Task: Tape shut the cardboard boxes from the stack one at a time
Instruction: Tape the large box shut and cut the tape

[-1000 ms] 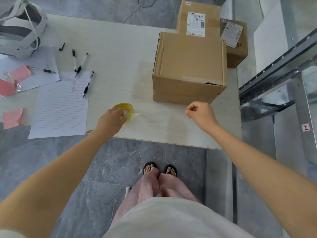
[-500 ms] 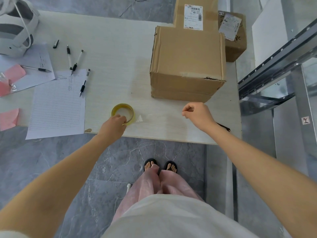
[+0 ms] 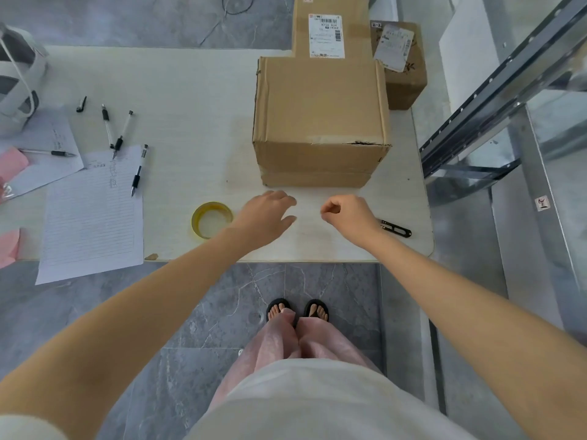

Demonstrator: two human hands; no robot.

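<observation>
Left grip (image 3: 266, 217) has let go of the tape roll (image 3: 212, 220) it was grasping half a second ago and now hovers released, fingers spread, over the near edge of the surface (image 3: 190, 90). The roll lies flat just beside it at 9 o'clock. Right grip (image 3: 344, 214) stays clenched close by at 3 o'clock, thumb against forefinger, with nothing visible in the pinch. The big cardboard box (image 3: 320, 103) stands flaps down at 12 o'clock from both, near but apart, its front top edge torn at the right. Behind it at 12 o'clock rises a labelled carton (image 3: 327, 33), with a smaller labelled box (image 3: 403, 65) at 1 o'clock. Black thread snips (image 3: 395, 229) lie at 3 o'clock of the right wrist. At 9 o'clock of the roll are a lined sheet (image 3: 90, 214) overhanging the edge and a pen (image 3: 137, 173) on its corner.
</observation>
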